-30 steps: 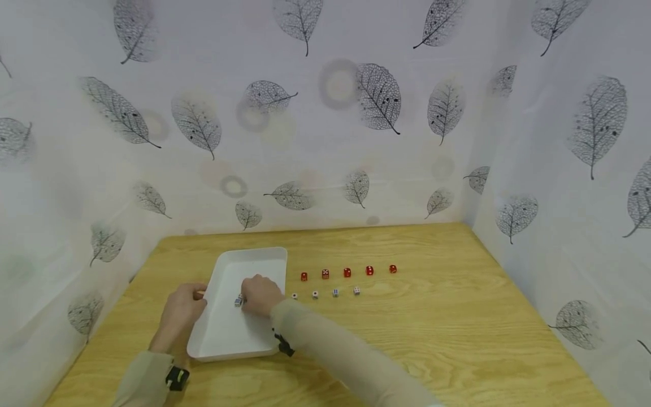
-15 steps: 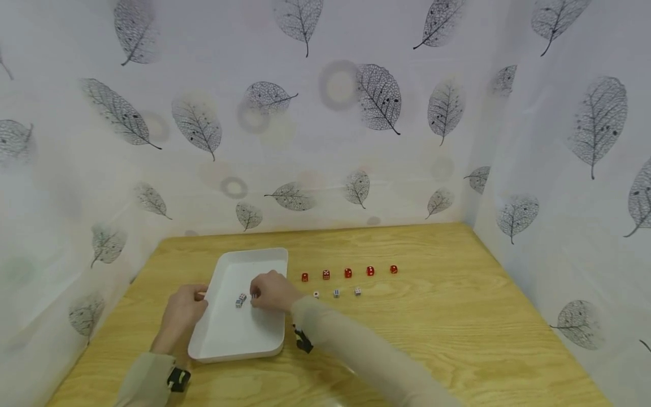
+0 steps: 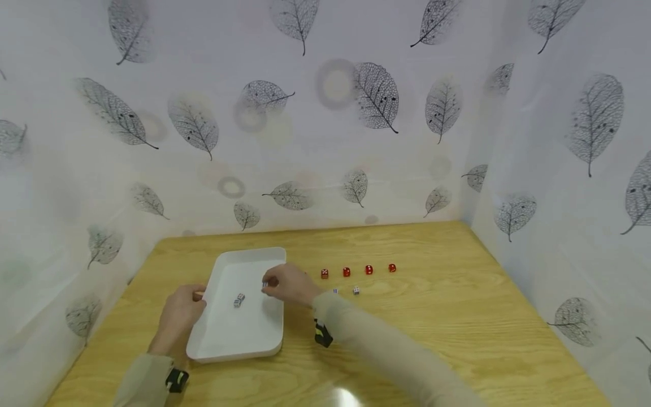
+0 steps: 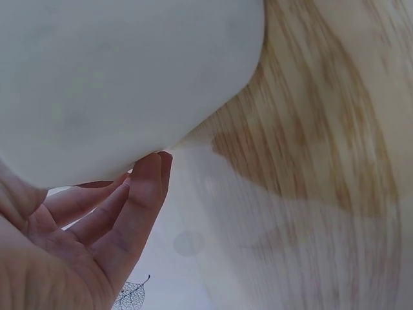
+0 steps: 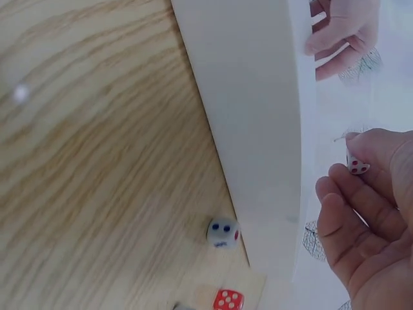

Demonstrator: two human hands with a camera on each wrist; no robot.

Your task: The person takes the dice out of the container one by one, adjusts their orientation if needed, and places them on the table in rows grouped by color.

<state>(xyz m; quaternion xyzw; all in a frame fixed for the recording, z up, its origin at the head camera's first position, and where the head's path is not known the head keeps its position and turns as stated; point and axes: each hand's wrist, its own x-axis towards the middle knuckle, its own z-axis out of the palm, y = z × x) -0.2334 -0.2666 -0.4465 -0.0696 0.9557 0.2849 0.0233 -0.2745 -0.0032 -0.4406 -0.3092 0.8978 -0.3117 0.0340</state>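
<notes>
My left hand [image 3: 180,314] grips the left rim of a white tray [image 3: 229,342], its fingertips against the tray's outside in the left wrist view. Over the tray's right part, my right hand [image 3: 290,284] pinches a white die [image 5: 357,166] between thumb and finger; red pips show on it. Two white dice [image 3: 239,300] lie close together on the tray floor. Beyond the tray's right side runs a row of white dice, with one white die [image 3: 356,290] at its right end. My right hand and wrist hide part of this row.
Several red dice stand in a row behind the white ones, including a red die [image 3: 346,272] near the middle. All rest on a wood-grain table [image 3: 432,328]. Leaf-patterned white cloth [image 3: 325,141] encloses the back and sides.
My right hand has lifted a white die from beside the two others and carried it right, toward the tray's right rim. The left hand stays at the left rim.
</notes>
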